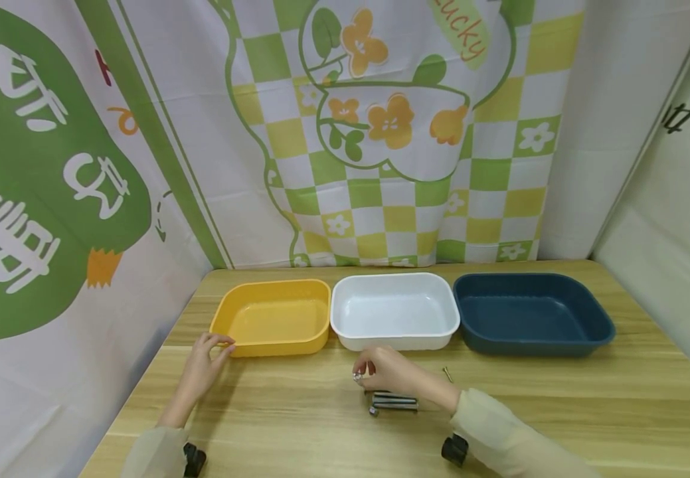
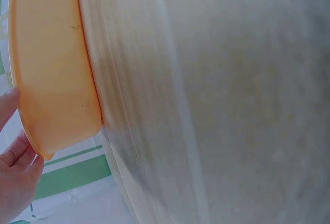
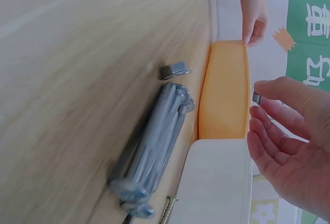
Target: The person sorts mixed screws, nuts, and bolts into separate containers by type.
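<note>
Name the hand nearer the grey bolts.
Right: the right hand pinches a nut close to the grey bolts; the left hand holds the yellow tray, well left of them.

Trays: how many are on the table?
3, side by side: the yellow tray at left, its rim touched by the left hand; the white tray in the middle; the dark blue tray at right. No others show.

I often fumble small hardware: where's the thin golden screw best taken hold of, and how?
Probably mid-shank, pinched across from above: the thin golden screw lies on its side on the pale wooden table, apart from the silver metal bolts.
</note>
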